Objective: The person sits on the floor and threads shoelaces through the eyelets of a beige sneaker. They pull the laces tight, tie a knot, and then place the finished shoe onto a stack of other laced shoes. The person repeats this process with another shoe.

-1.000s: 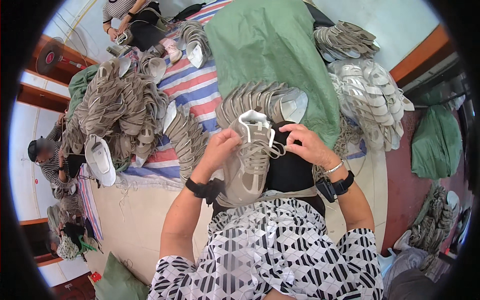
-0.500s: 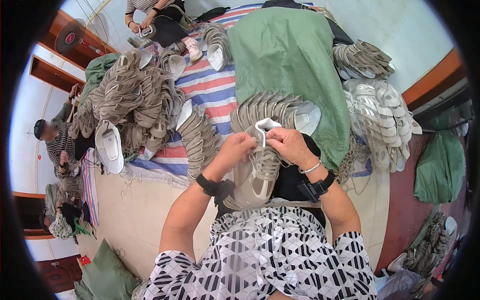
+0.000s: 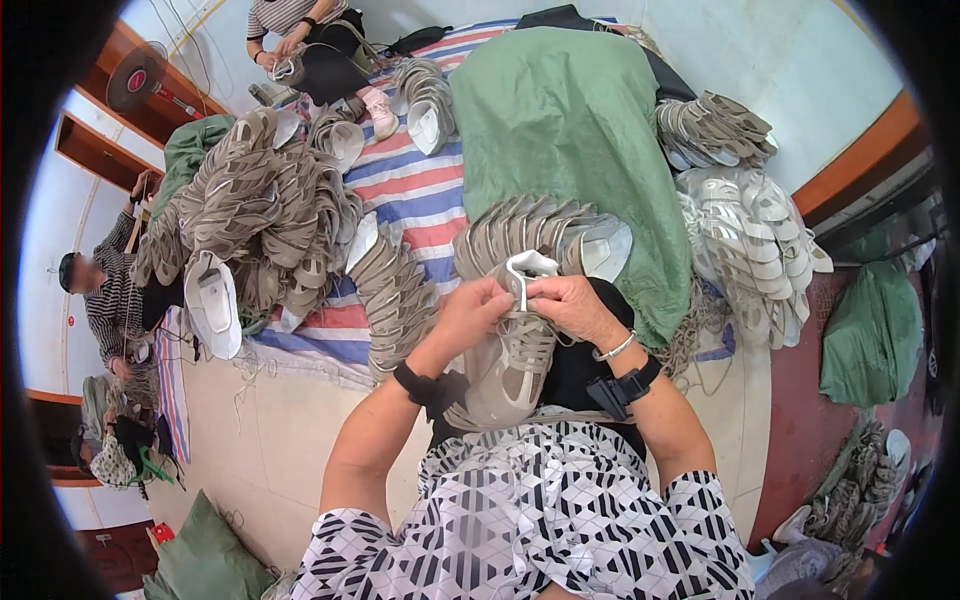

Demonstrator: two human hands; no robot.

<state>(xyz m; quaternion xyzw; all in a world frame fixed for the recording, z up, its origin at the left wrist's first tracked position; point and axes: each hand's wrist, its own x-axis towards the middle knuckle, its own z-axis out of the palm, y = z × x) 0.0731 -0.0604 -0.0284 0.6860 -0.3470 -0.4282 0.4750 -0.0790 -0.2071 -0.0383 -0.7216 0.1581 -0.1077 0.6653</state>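
Note:
A beige-brown lace-up shoe upper (image 3: pixel 508 373) lies across my lap, its toe toward me and its white-lined opening pointing away. My left hand (image 3: pixel 474 312) pinches the left edge of the opening beside the tongue. On the other side, my right hand (image 3: pixel 577 308) has thumb and fingers pressed together at the top of the lacing. Laces run across the front of the upper. Whether a lace end sits between my fingertips is too small to tell. Just beyond my hands stands a curved row of nested shoe uppers (image 3: pixel 530 235).
Another nested row (image 3: pixel 392 300) lies to the left, beside a large heap of uppers (image 3: pixel 262 205) on a striped sheet (image 3: pixel 410 180). A green sack (image 3: pixel 560 120) fills the far middle. Plastic-wrapped uppers (image 3: pixel 745 235) stand at right. One person (image 3: pixel 295 35) sits at the far left; others are farther left.
The whole view has shifted slightly. Both my hands keep their pinch at the upper's opening, with only a small shift of the fingers.

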